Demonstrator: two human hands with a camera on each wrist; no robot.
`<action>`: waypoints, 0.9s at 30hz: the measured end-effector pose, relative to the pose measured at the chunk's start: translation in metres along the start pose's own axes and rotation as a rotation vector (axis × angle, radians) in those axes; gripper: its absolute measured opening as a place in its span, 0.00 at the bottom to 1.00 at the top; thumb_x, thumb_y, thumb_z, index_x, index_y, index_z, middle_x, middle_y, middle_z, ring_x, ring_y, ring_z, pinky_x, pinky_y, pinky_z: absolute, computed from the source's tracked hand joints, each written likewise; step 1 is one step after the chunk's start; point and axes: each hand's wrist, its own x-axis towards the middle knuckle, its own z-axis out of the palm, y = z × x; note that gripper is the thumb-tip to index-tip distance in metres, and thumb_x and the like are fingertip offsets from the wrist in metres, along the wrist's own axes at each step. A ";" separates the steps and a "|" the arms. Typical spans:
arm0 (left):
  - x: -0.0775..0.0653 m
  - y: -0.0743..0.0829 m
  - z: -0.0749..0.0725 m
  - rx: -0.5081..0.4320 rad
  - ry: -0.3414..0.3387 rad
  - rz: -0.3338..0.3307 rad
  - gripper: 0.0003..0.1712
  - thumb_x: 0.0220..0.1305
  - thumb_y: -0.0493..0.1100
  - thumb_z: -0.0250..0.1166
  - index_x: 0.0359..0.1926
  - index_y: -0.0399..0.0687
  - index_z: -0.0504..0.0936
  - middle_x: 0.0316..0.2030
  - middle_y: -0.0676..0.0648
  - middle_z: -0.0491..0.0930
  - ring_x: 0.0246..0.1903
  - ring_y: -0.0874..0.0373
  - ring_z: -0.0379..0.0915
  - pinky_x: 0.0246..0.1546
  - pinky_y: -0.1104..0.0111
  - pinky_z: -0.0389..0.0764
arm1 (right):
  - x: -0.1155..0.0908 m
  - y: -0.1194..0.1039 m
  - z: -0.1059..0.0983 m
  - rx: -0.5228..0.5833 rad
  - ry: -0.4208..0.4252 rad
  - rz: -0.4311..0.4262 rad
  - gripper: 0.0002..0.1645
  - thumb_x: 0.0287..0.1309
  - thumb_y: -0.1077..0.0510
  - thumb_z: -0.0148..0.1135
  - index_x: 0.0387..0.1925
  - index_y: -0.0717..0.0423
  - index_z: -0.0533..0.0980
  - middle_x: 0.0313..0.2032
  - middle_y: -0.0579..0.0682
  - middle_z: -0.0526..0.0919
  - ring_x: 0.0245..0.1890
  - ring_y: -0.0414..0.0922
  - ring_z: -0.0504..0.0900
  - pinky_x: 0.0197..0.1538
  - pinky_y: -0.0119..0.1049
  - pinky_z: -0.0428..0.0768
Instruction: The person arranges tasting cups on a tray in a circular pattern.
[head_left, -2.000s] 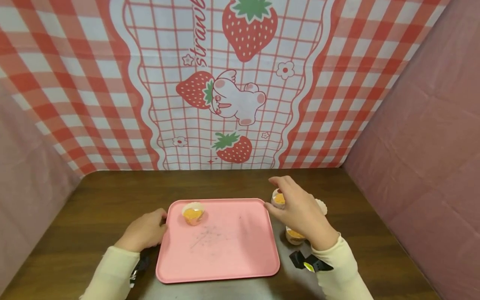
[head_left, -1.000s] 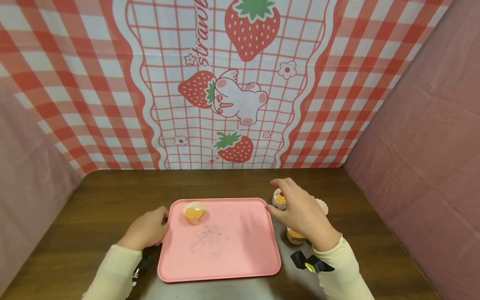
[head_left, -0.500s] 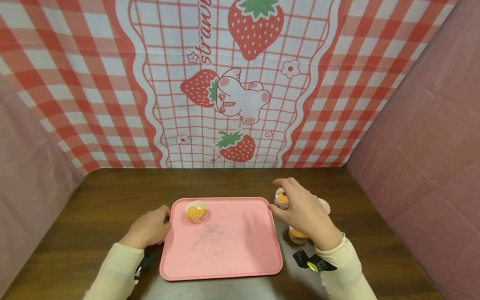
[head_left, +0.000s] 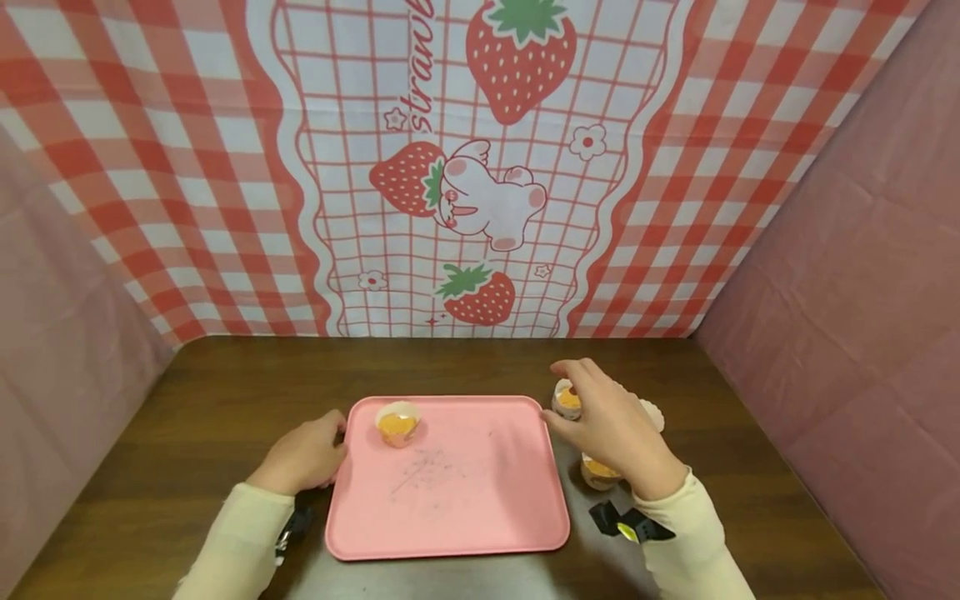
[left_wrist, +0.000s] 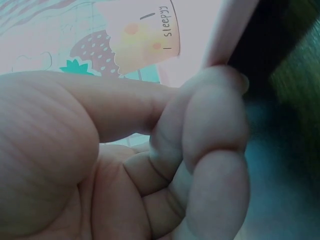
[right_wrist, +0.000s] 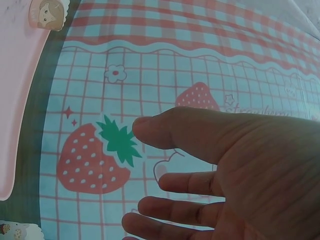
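Note:
A pink rectangular tray (head_left: 487, 521) lies on the table, with one cupcake (head_left: 397, 429) in a paper cup at its back left. My left hand (head_left: 303, 457) holds the tray's left edge; in the left wrist view the curled fingers (left_wrist: 215, 120) and thumb meet at the rim. To the tray's right, my right hand (head_left: 611, 425) hovers with fingers spread and nothing in them. Beneath and around it stand several cupcakes, one at the back (head_left: 567, 402), another in front (head_left: 600, 473), partly hidden by the hand. The right wrist view shows the palm (right_wrist: 270, 175) and loose fingers.
The dark wooden table (head_left: 225, 375) extends on both sides of the tray. A red-and-white strawberry-print cloth (head_left: 480, 208) hangs behind it as a backdrop, and pink cloth (head_left: 840, 292) closes off the right side. Grey smudges mark the tray's middle.
The whole head view has shifted slightly, so everything sits a little further right. The hands, tray and cupcakes keep their places relative to each other.

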 end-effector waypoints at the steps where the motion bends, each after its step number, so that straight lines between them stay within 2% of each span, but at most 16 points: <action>1: 0.001 0.000 0.000 0.004 0.000 0.004 0.13 0.72 0.42 0.59 0.51 0.39 0.76 0.19 0.49 0.75 0.18 0.56 0.72 0.25 0.63 0.69 | 0.000 0.001 0.000 0.002 -0.002 0.005 0.34 0.58 0.48 0.76 0.61 0.58 0.74 0.51 0.53 0.80 0.44 0.48 0.83 0.41 0.49 0.82; 6: 0.005 0.001 0.001 0.001 0.009 0.025 0.13 0.71 0.42 0.59 0.51 0.39 0.76 0.18 0.49 0.75 0.17 0.56 0.72 0.25 0.62 0.69 | -0.001 0.009 0.000 0.005 -0.012 0.021 0.35 0.58 0.50 0.75 0.62 0.59 0.74 0.53 0.55 0.80 0.47 0.50 0.84 0.44 0.50 0.83; 10: 0.005 -0.001 -0.001 -0.005 0.009 0.023 0.12 0.70 0.41 0.58 0.50 0.39 0.76 0.18 0.49 0.75 0.17 0.56 0.72 0.25 0.62 0.69 | 0.000 0.021 0.002 -0.024 -0.043 0.032 0.34 0.58 0.50 0.75 0.61 0.59 0.75 0.52 0.54 0.80 0.43 0.48 0.82 0.41 0.48 0.81; 15: 0.004 -0.004 -0.002 -0.009 0.001 0.020 0.12 0.71 0.41 0.57 0.51 0.39 0.75 0.19 0.49 0.75 0.18 0.56 0.72 0.25 0.62 0.70 | 0.008 0.042 0.003 -0.074 -0.127 0.075 0.31 0.58 0.48 0.75 0.58 0.58 0.76 0.48 0.54 0.80 0.34 0.44 0.78 0.35 0.45 0.78; 18: 0.003 -0.005 -0.003 -0.010 -0.002 0.024 0.12 0.71 0.41 0.58 0.51 0.39 0.75 0.19 0.49 0.75 0.18 0.56 0.72 0.25 0.62 0.70 | 0.018 0.054 0.003 -0.098 -0.203 0.093 0.32 0.56 0.50 0.76 0.58 0.59 0.76 0.47 0.56 0.80 0.34 0.45 0.77 0.36 0.46 0.78; 23: 0.001 -0.005 -0.001 -0.014 -0.010 0.023 0.11 0.71 0.40 0.58 0.50 0.39 0.75 0.18 0.50 0.75 0.18 0.57 0.73 0.25 0.63 0.69 | 0.040 0.067 0.008 -0.143 -0.345 0.074 0.34 0.56 0.51 0.76 0.60 0.61 0.75 0.52 0.60 0.79 0.46 0.53 0.81 0.47 0.51 0.81; 27: 0.001 -0.003 0.001 -0.022 -0.012 0.028 0.12 0.71 0.40 0.58 0.51 0.38 0.75 0.18 0.49 0.75 0.17 0.57 0.73 0.25 0.63 0.70 | 0.054 0.077 0.011 -0.156 -0.445 0.071 0.35 0.57 0.53 0.75 0.62 0.62 0.74 0.55 0.62 0.77 0.53 0.58 0.81 0.55 0.54 0.80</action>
